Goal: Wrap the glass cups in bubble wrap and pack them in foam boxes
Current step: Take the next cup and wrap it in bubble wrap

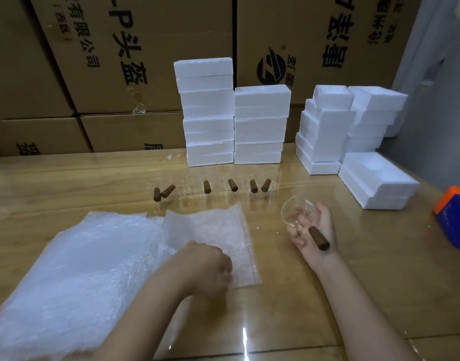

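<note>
place: packing/storage room | cues: stacked printed cartons (135, 61), piled foam boxes (208, 113), wooden table (354, 269)

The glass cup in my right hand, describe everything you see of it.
The glass cup is clear and round, with a short brown wooden handle sticking from its side. It lies tilted in the upturned right hand, fingers curled round the bowl, handle across the palm. It is empty, unwrapped, and touches nothing else.

Seven glass cups (232, 185), five foam box stacks (208, 113), two hands (205, 267).
</note>
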A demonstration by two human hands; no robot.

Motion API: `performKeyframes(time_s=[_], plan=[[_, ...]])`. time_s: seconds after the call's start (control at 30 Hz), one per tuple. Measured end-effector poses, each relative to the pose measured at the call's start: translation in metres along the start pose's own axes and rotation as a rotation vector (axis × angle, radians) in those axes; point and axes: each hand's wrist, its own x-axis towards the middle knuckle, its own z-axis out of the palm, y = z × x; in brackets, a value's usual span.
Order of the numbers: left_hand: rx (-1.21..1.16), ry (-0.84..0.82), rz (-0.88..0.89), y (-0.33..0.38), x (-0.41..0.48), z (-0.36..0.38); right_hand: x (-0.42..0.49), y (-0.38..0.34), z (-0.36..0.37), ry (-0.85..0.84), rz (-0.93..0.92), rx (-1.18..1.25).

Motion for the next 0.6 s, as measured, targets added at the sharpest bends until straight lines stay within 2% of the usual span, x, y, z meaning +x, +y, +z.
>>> performKeyframes(time_s=[0.13,0.2,0.37,0.5,0.6], plan=[[0.028,0.164,-0.099,0.028,0.024,-0.001,0.000,0.001,0.003,-0.023,0.006,-0.024],[-0.014,0.226,-0.203,0.047,0.045,0.003,0.000,0.003,0.004,-0.021,0.003,-0.033],[-0.117,0.124,-0.474,0.050,0.064,0.027,-0.001,0.007,0.001,-0.012,0.001,-0.029],[-0.243,0.145,-0.500,0.037,0.062,0.035,0.002,0.012,0.002,-0.050,0.001,-0.060],[-0.255,0.150,-0.507,0.033,0.059,0.033,0.001,0.019,0.006,-0.099,0.008,-0.113]])
